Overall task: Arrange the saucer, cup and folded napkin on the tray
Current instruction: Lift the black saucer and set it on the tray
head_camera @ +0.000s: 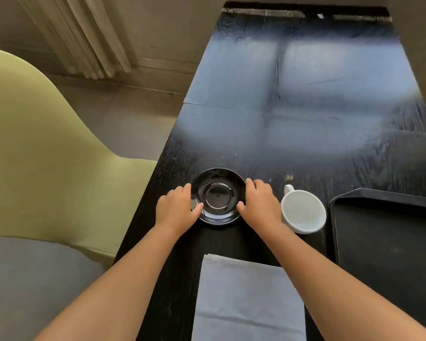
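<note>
Napkin: the folded napkin [249,299] lies flat on the dark table [305,94] at the person's near edge, between the two forearms, its long axis running away from the person; neither hand touches it.
Tray: the black tray [389,254] sits to the right, from the near edge back, with nothing on the part in view; its right side is cut off by the frame.
Left hand: the left hand [176,209] cups the saucer's left rim, thumb on the near-left edge, fingers curled round the outside.
Right hand: the right hand [261,204] mirrors it on the right rim, thumb on the near-right edge.
Saucer: the black saucer [218,195] rests between both hands, seemingly not yet lifted, left of everything else.
Cup: the white cup [303,211] stands upright just right of the right hand, handle pointing away, directly between saucer and tray.
Deciding relation: the tray lies to the right of the hands, beyond the cup, so the saucer would likely have to travel rightward over or around the cup; the right hand is nearer the tray.
</note>
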### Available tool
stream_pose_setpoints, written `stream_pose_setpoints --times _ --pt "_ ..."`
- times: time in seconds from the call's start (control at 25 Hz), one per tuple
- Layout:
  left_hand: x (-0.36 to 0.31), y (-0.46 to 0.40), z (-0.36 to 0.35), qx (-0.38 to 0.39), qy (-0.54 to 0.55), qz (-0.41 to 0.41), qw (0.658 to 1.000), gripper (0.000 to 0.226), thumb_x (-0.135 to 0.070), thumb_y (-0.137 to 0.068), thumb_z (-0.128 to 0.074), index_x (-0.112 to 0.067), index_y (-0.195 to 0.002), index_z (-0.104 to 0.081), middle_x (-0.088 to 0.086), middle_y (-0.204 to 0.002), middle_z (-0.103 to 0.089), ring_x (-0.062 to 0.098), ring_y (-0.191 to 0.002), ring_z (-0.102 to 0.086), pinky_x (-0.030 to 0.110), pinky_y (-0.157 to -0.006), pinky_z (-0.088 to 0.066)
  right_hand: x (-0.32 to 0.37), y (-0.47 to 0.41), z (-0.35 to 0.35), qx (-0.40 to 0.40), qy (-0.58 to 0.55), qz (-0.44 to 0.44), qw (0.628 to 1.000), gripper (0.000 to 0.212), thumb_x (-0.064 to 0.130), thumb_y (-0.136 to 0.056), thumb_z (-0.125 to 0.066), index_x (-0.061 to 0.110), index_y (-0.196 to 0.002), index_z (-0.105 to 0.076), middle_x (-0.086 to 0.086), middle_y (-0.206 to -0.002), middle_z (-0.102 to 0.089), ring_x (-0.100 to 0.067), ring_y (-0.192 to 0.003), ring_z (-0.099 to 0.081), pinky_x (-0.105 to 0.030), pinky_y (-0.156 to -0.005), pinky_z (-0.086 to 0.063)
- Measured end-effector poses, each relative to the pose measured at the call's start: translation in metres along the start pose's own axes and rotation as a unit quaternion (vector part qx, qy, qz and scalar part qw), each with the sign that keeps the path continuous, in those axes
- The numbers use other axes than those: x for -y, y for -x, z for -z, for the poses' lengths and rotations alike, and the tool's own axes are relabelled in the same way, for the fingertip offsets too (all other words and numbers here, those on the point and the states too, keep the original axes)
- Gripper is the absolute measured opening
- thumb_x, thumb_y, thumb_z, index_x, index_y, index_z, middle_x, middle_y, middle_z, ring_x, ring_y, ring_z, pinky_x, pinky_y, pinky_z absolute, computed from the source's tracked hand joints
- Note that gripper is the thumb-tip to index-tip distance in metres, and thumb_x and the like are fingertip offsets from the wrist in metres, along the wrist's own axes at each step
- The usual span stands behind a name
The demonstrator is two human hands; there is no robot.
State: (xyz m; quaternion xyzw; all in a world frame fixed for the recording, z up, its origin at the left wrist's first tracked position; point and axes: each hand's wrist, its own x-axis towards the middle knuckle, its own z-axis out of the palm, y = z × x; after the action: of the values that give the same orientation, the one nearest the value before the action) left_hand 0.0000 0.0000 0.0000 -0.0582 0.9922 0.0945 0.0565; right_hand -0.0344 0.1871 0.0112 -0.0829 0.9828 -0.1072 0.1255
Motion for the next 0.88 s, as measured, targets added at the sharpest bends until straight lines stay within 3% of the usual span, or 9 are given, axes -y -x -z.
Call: stream_pose_setpoints --times 0.16,0.28,0.48,0.56,0.64,0.72,0.88 --pt "0.000 -0.005 -0.014 0.031 0.081 0.052 0.995 0.068 -0.035 -0.083 -0.066 -0.010 -0.138 -0.035 0.011 -0.125 -0.057 0.027 -0.115 -0.053 0.039 -0.087 -0.049 -0.006 -0.006 -0.010 0.004 -0.056 -0.025 0.998 0.022 0.019 -0.086 -0.057 0.004 -0.101 -0.051 -0.014 -0.109 -0.056 -0.031 -0.105 -0.048 -0.035 -0.074 -0.044" --pt "-0.003 -0.004 -0.020 0.049 0.197 0.096 0.975 0.067 -0.022 -0.081 -0.071 -0.012 -0.138 -0.036 0.012 -0.127 -0.053 0.025 -0.116 -0.051 0.039 -0.091 -0.050 -0.005 -0.008 -0.018 0.007 -0.128 -0.037 0.991 0.014 0.010 -0.083 -0.056 0.002 -0.095 -0.053 -0.016 -0.100 -0.058 -0.033 -0.097 -0.052 -0.034 -0.069 -0.040" --pt "-0.002 0.012 -0.018 0.030 0.318 0.114 0.941 0.058 -0.001 -0.077 -0.069 -0.011 -0.129 -0.046 0.010 -0.118 -0.056 0.025 -0.109 -0.054 0.036 -0.090 -0.050 -0.008 0.007 -0.022 0.031 -0.333 -0.104 0.937 0.032 -0.003 -0.081 -0.054 0.005 -0.112 -0.054 -0.016 -0.103 -0.065 -0.033 -0.091 -0.062 -0.046 -0.083 -0.054" --pt "-0.003 0.028 -0.011 0.024 0.376 0.123 0.918 0.056 0.002 -0.080 -0.065 -0.015 -0.130 -0.047 0.000 -0.108 -0.059 0.024 -0.095 -0.063 0.027 -0.073 -0.056 -0.013 0.024 -0.017 0.019 -0.394 -0.111 0.912 0.037 -0.004 -0.081 -0.054 0.012 -0.115 -0.054 -0.007 -0.095 -0.068 -0.029 -0.089 -0.065 -0.050 -0.083 -0.056" --pt "-0.008 0.049 0.000 0.027 0.436 0.136 0.889 0.059 0.002 -0.085 -0.061 -0.019 -0.137 -0.042 -0.004 -0.111 -0.057 0.024 -0.081 -0.067 0.019 -0.060 -0.057 -0.019 0.049 -0.005 -0.007 -0.441 -0.088 0.893 0.040 -0.002 -0.081 -0.056 0.026 -0.109 -0.055 0.008 -0.084 -0.065 -0.020 -0.078 -0.067 -0.046 -0.077 -0.059" --pt "-0.021 0.073 0.013 0.016 0.472 0.135 0.871 0.061 0.001 -0.086 -0.060 -0.024 -0.138 -0.041 -0.006 -0.114 -0.058 0.028 -0.078 -0.068 0.019 -0.060 -0.058 -0.031 0.080 0.010 -0.028 -0.485 -0.060 0.872 0.047 -0.002 -0.081 -0.058 0.041 -0.100 -0.054 0.010 -0.086 -0.067 -0.014 -0.070 -0.068 -0.038 -0.069 -0.062" --pt "-0.079 0.108 0.036 0.001 0.543 0.130 0.829 0.057 -0.001 -0.086 -0.063 -0.028 -0.133 -0.045 -0.015 -0.108 -0.060 0.014 -0.081 -0.070 0.016 -0.062 -0.056 -0.078 0.130 0.043 -0.063 -0.562 -0.079 0.821 0.049 -0.007 -0.083 -0.057 0.036 -0.107 -0.059 -0.001 -0.096 -0.071 -0.014 -0.072 -0.071 -0.027 -0.060 -0.060"
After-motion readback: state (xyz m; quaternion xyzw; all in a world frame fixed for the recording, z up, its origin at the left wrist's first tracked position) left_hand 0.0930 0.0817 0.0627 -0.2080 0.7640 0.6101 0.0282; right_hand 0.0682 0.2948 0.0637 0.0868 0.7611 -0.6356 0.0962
